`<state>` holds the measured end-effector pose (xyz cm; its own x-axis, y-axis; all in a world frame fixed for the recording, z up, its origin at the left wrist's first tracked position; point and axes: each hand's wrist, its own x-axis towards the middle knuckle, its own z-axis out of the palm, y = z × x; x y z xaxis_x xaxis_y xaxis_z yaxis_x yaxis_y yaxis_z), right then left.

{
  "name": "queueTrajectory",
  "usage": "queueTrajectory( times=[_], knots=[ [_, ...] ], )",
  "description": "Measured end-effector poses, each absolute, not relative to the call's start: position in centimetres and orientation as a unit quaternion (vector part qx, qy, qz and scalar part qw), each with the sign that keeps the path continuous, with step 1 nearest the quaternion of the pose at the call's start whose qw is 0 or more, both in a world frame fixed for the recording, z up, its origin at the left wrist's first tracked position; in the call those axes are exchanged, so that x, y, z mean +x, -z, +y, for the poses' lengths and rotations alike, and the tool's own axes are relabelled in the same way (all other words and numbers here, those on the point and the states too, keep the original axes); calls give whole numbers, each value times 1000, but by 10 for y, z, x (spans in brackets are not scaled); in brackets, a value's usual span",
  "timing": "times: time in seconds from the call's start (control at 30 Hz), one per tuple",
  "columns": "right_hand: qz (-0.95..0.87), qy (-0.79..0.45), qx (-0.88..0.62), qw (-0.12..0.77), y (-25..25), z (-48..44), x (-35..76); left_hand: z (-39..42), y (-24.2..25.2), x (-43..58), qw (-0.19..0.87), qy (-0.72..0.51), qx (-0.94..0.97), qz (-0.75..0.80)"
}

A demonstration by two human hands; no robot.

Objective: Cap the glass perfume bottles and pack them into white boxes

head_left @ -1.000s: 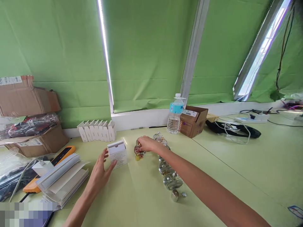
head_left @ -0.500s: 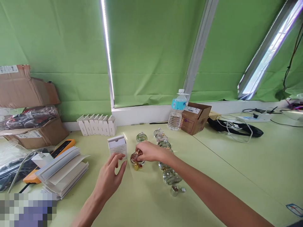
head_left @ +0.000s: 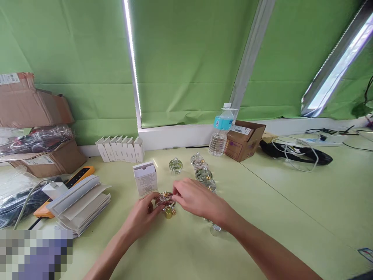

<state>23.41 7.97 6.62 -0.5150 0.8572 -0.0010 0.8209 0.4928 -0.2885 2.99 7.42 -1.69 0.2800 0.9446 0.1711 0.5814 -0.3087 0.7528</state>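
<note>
The left hand [head_left: 142, 213] had reached the pink glass bottle [head_left: 165, 199], fingers clamped at nine o'clock; whether the right hand [head_left: 196, 197], at three, gripped was unclear. Probably slippery, fragile; its sides suited holding.

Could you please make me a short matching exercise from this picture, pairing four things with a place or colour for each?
Things
1. Reddish bottle
2. Water bottle
3. Power strip
4. Row of slim white boxes

Places and colours
A. Orange sides
B. Near the wall, under the green blinds
C. Between the left hand and right hand
D. Beside the brown carton

Pairs: 1-C, 2-D, 3-A, 4-B
</note>
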Motion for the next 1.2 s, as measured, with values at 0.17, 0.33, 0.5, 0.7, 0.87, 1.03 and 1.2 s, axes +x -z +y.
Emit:
queueTrajectory(
  times=[0.17, 0.33, 0.5, 0.7, 0.87, 1.03, 1.2],
  knots=[
    [-874, -46, -483, 4, -48, 59, 231, 75, 19, 30, 277, -299, 748, 524],
    [-885, -12, -465, -14, -25, 62, 222, 75, 21, 30, 274, -298, 752, 520],
    [-887, -13, -462, -13, -17, 64, 221, 74, 20, 31, 271, -295, 752, 524],
    [-874, -49, -479, 63, -35, 66, 235, 73, 20, 31, 267, -308, 750, 521],
    [-870, -117, -443, 182, -64, 81, 235, 73, 21, 31, 262, -309, 755, 515],
    [-894, -112, -405, 156, -73, 92, 223, 71, 22, 32, 258, -305, 755, 520],
    [-899, -89, -411, 119, -68, 96, 219, 72, 23, 31, 253, -302, 762, 514]
  ],
)
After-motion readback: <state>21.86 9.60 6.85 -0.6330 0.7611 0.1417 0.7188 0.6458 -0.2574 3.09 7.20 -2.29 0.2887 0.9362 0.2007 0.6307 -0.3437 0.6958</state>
